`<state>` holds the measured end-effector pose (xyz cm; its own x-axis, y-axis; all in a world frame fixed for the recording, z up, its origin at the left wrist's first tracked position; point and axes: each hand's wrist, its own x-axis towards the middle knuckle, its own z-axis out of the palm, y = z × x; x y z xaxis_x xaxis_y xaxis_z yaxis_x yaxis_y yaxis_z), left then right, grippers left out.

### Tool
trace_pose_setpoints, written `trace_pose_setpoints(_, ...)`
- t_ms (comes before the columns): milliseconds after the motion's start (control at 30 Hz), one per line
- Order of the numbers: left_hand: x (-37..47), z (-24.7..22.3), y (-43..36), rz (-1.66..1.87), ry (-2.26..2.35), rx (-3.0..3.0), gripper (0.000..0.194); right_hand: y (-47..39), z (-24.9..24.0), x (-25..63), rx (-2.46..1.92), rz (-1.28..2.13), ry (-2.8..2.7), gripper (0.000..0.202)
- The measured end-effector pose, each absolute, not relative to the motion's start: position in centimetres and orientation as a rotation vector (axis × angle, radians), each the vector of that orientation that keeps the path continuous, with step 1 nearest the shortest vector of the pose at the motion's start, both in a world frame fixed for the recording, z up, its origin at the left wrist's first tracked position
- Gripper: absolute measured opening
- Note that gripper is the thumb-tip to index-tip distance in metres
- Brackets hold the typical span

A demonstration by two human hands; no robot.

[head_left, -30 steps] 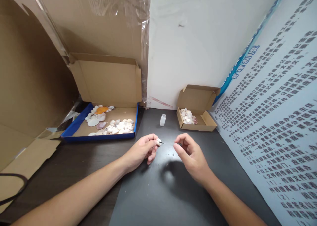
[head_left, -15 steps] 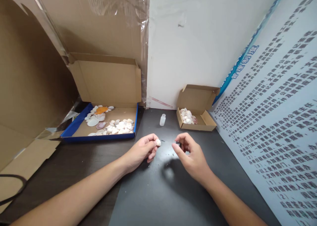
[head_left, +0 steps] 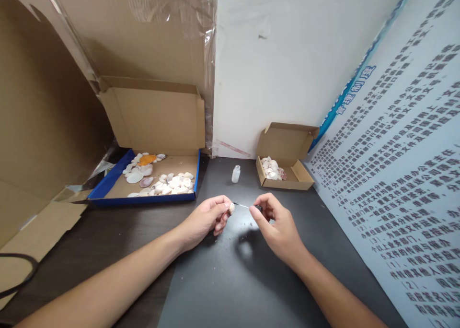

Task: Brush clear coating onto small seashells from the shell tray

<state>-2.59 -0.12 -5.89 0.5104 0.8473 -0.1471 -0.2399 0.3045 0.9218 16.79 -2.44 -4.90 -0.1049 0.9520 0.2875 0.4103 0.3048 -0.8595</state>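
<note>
Between the thumb and fingers of my left hand [head_left: 210, 215] is a small pale seashell [head_left: 232, 208]. My right hand [head_left: 276, 222] pinches the black cap of a thin-stemmed brush [head_left: 244, 205]. The brush's dark tip points left and lies close to the shell; whether they touch I cannot tell. Behind both hands a small whitish bottle [head_left: 236, 174] stands upright without a cap. Some tiny bits lie on the dark tabletop [head_left: 215, 289] below the hands.
At the left, an open blue-edged box [head_left: 143, 201] holds many shells, one of them orange. A smaller open cardboard box [head_left: 291, 185] with white and pinkish shells stands at the back right. Cardboard, a white wall [head_left: 287, 64] and a printed sheet [head_left: 406, 174] surround the table.
The shell has turned in my left fingers and shows a browner side. The brush's stem has come into clearer view between the hands. Both hands have barely shifted.
</note>
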Motion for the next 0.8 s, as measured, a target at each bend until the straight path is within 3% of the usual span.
trace_pose_setpoints(800, -2.55, -6.09, 0.02, 0.8, 0.733, 1.039, 0.028, -2.51, -4.73, 16.77, -1.237, 0.754, -1.681, 0.017)
